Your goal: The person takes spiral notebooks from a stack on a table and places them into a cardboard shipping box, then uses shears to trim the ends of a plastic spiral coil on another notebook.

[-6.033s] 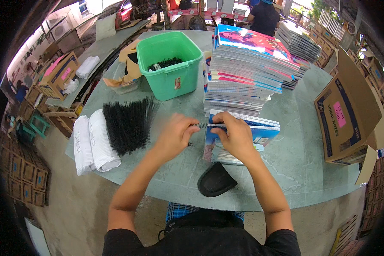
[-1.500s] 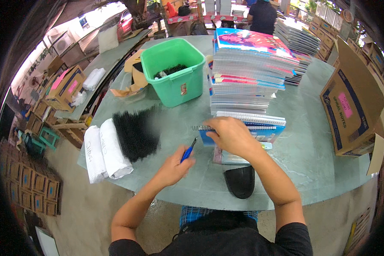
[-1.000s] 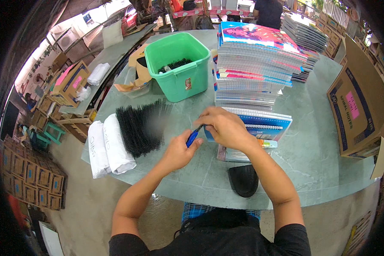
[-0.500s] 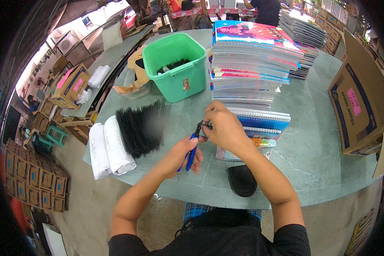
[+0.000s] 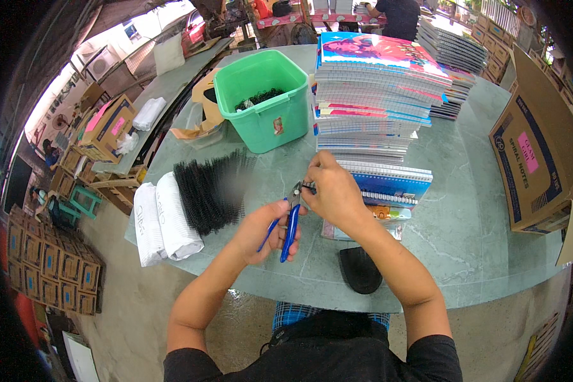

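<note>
Blue-handled wire cutters [image 5: 291, 234] rest in my left hand [image 5: 258, 234], fingers wrapped about one handle and the handles spread apart. Their metal jaws point up to the fingertips of my right hand [image 5: 337, 194]. That hand is closed in a pinch at the left end of a blue-covered spiral notebook [image 5: 404, 183], where a short dark coil end shows beside the jaws. Most of the notebook's left side is hidden behind the right hand. Below it lie more notebooks [image 5: 337, 230], and a black rounded object [image 5: 361, 270] sits near the table edge.
A tall notebook stack [image 5: 379, 83] rises just beyond my right hand. Black plastic coils [image 5: 204, 197] lie left, beside white wrapped packs [image 5: 178, 219]. Behind them stands a green bin [image 5: 270, 127] with coils inside. An open cardboard box [image 5: 535, 159] is at the right.
The cutters' handles have spread wider, and my left hand has shifted slightly left and down. My right hand stays nearly in place at the notebook's end.
</note>
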### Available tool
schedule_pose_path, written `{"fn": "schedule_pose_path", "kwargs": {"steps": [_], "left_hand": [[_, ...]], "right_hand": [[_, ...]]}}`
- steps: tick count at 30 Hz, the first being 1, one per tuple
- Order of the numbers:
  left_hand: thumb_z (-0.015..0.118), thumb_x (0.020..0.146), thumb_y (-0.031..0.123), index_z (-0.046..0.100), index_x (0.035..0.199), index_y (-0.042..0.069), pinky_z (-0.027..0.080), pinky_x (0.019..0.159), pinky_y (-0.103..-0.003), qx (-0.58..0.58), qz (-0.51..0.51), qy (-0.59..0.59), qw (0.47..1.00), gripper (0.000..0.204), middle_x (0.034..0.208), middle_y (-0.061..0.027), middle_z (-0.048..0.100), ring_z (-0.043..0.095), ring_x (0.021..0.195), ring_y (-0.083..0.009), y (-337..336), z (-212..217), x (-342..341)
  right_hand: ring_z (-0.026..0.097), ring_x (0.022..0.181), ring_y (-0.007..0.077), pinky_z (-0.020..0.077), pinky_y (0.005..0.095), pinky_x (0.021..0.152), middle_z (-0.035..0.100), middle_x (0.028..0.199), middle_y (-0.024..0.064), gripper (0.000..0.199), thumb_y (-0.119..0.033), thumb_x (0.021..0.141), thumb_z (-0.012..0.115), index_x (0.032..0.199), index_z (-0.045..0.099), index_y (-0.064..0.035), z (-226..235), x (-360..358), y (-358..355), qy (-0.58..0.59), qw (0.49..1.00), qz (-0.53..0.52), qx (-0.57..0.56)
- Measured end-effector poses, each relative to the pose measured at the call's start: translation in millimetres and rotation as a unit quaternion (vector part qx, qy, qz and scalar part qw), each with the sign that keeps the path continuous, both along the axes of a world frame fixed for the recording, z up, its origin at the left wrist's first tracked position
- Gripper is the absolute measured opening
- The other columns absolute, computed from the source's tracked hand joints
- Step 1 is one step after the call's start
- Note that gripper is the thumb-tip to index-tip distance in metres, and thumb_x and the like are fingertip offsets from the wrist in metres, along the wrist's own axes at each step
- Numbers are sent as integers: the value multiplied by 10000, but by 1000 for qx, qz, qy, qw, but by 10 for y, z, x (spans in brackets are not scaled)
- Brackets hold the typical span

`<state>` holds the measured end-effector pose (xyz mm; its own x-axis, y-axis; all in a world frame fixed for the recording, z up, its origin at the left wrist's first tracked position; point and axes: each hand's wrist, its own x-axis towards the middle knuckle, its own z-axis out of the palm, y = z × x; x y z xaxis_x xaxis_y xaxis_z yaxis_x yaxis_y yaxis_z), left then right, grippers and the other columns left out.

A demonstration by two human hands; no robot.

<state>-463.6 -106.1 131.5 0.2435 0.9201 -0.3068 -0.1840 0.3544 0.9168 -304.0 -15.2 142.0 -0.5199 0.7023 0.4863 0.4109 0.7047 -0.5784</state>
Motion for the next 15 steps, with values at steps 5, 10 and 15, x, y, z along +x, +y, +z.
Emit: {"fn": "schedule_pose_path", "kwargs": {"steps": [5, 10, 15], "left_hand": [[494, 885, 268, 539, 986, 52, 418, 602, -286, 89, 23, 305, 948, 243, 773, -62, 578, 554, 657, -164, -24, -65, 30], [586, 841, 274, 545, 922, 33, 404, 621, -241, 80, 58, 129, 987, 258, 773, -30, 570, 528, 671, -112, 1, 49, -176], [602, 827, 153, 553, 882, 48, 406, 599, -239, 145, 149, 134, 969, 129, 752, -19, 569, 519, 662, -102, 453, 50, 24]], "right_hand": [[579, 739, 315, 480, 384, 658, 532, 929, 113, 133, -54, 661, 684, 748, 613, 17, -33, 0, 16, 6, 1000, 5, 3], [589, 783, 322, 487, 387, 668, 555, 969, 127, 134, -54, 672, 668, 772, 610, 13, -46, 21, 31, -18, 998, 53, 6], [580, 820, 353, 483, 421, 701, 562, 968, 153, 210, -22, 692, 613, 891, 560, 23, -26, -62, -164, -63, 996, 56, -18]]}}
